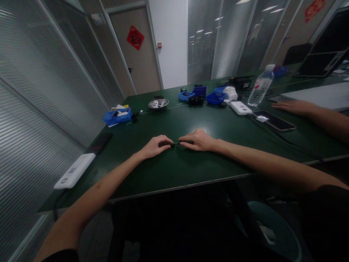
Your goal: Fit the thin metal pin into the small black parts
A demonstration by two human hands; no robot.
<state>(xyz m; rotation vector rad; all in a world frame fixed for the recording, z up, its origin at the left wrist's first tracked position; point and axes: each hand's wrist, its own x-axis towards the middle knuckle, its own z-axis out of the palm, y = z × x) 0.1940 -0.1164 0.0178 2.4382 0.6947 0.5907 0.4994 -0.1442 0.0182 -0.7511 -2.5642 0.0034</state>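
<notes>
My left hand (156,146) rests low over the green table (152,174), its thumb and fingers pinched on a small dark piece (172,145). Facing it from the right, my right hand (200,141) is closed on a slim dark piece (187,142) that shows between thumb and fingers. A thin pale rod (176,143) bridges the small gap between the two sets of fingertips. What kind of thing these parts make up is too small and dim to tell, and the fingers hide much of it.
A metal bowl (158,104) stands behind my hands, and a blue tray (117,117) is at left. Farther back are blue bins (215,98). Right of me are a phone (274,120), a water bottle (261,86), and another person's hand (296,107). A white power bank (75,171) lies left.
</notes>
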